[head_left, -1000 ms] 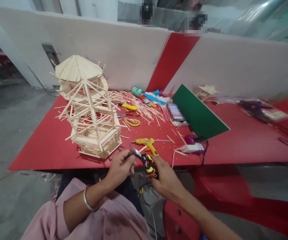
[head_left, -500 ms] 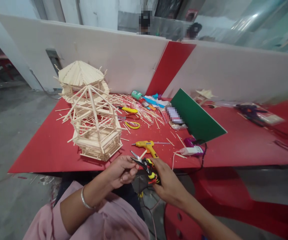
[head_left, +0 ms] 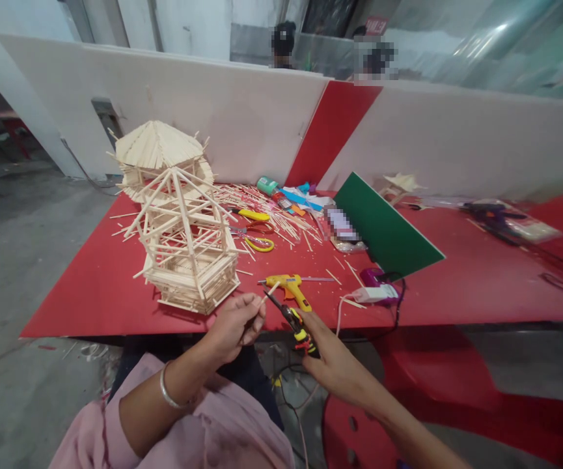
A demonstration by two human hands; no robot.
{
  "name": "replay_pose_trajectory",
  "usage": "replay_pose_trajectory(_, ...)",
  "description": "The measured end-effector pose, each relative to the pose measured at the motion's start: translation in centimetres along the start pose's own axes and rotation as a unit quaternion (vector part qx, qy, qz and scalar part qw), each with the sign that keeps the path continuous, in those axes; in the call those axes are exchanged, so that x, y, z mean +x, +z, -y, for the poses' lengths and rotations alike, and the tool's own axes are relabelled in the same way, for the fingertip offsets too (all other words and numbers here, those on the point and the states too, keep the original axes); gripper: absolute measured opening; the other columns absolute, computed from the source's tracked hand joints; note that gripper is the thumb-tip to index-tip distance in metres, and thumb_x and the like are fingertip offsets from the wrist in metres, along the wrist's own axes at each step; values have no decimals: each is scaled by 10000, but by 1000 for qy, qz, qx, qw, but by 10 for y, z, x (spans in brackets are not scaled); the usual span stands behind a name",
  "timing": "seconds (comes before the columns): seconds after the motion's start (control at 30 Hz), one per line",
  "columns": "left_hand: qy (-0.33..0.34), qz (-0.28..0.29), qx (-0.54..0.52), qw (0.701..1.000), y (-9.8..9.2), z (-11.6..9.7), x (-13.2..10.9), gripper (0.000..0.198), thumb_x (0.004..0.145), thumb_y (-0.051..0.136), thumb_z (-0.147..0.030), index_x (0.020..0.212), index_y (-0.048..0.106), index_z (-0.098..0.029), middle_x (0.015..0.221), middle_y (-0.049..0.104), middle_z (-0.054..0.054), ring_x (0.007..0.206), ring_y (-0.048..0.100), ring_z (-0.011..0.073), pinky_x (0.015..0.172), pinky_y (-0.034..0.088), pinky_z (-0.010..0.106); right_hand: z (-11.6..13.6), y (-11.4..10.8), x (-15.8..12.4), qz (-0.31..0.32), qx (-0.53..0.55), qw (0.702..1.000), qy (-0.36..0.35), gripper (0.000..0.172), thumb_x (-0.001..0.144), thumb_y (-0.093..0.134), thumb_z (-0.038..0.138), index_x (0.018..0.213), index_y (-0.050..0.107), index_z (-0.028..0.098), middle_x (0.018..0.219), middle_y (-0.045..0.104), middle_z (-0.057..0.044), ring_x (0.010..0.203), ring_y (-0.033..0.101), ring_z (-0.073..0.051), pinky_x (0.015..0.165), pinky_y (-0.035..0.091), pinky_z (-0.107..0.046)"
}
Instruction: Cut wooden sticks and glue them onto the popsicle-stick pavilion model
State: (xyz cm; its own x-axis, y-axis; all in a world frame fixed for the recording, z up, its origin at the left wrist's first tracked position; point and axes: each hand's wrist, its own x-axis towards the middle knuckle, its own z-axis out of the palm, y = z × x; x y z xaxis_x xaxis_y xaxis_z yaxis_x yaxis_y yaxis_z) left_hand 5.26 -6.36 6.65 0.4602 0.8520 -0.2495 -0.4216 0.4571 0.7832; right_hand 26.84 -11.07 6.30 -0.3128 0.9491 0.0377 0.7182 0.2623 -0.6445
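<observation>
while the left hand (head_left: 237, 326), at the lower centre of the frame, pinches a thin wooden stick (head_left: 271, 291) between its fingers, the right hand (head_left: 329, 355), just right of centre, is wrapped around the handles of a black and yellow cutting tool (head_left: 291, 318). the stick points up and to the right, its far end overlapping the yellow glue gun (head_left: 291, 284) in this view; the dark tip of the tool is right beside it, though whether the two touch cannot be told. a silver bangle (head_left: 165, 389) circles the left forearm, below a rolled pink sleeve (head_left: 115, 420). at centre left, on the red table (head_left: 86, 280), stands an open stick frame (head_left: 183, 238) with bare sloping rafters, and behind it, towards the upper left, rises a roofed stick model (head_left: 159, 146). loose sticks (head_left: 284, 225) lie scattered near the middle of the frame, next to a yellow-handled cutter (head_left: 254, 214) and a yellow loop handle (head_left: 260, 245). right of centre, a green board (head_left: 383, 225) leans at an angle behind a phone (head_left: 342, 225), and a purple object (head_left: 371, 277) sits by its lower corner. a red stool (head_left: 352, 433) fills the bottom right of centre.
</observation>
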Motion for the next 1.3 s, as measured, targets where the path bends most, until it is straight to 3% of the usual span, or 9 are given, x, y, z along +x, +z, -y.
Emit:
replay_pose_trajectory(0.2,76,-19,183,980,1,0,-2,504,778,677,-648,673,540,-174,514,519,-61,342,356,31,378,252,181,3,2,-2,38,39,997,50,565,647,460,95,1175,628,204,1056,738,-75,1018,696,-262,885,555,-394)
replay_pose_trajectory(0.43,107,6,295,949,-9,-4,-3,399,833,662,-501,634,624,-157,560,565,-10,487,494,82,500,373,204,-3,5,-6,18,-19,999,25,607,677,502,102,1271,561,213,1143,712,-97,1023,684,-257,879,533,-381)
replay_pose_trajectory(0.53,132,-37,310,941,-9,-6,-5,258,775,733,-404,840,723,-154,749,654,17,577,525,97,559,416,217,-6,-1,-5,1,-131,991,18,498,726,531,156,1220,581,189,1092,705,-119,957,676,-276,817,516,-380)
replay_pose_trajectory(0.63,160,-90,317,930,-10,-7,-8,418,747,780,-377,1113,714,-187,868,677,23,622,542,111,587,435,228,-8,-9,-3,-31,-282,959,-12,515,709,598,209,1222,604,162,1034,692,-140,913,639,-303,794,468,-397)
replay_pose_trajectory(0.73,225,-99,395,885,-12,-7,-11,190,797,757,-375,874,769,-202,761,668,32,660,570,141,630,437,247,-5,-17,-2,-52,-392,916,-60,572,671,640,208,1240,621,155,1019,679,-149,911,597,-310,794,413,-404)
replay_pose_trajectory(0.83,258,-80,447,853,-14,-8,-12,248,849,701,-341,638,742,-217,643,643,35,645,575,147,657,447,256,1,-22,-2,-63,-444,889,-96,544,694,629,191,1236,635,139,945,662,-141,868,563,-301,762,375,-402)
replay_pose_trajectory(0.93,188,-71,376,905,-15,-7,-9,257,832,711,-395,661,740,-205,565,622,12,526,564,130,564,464,246,5,-23,1,-70,-460,878,-114,509,714,616,184,1218,645,122,928,649,-145,845,542,-298,753,362,-406)
replay_pose_trajectory(1.03,114,-109,233,960,-16,-4,-5,373,780,736,-547,764,742,-174,540,639,-5,466,607,144,516,522,264,10,-20,9,-84,-461,879,-92,529,730,611,190,1256,626,133,957,643,-147,877,539,-305,776,362,-409)
replay_pose_trajectory(1.3,166,-166,167,958,-25,4,-6,567,802,660,-698,928,719,-148,700,686,14,540,660,143,529,568,265,7,-17,20,-100,-438,892,-50,573,727,617,218,1295,580,153,1024,638,-145,929,557,-318,817,374,-416)
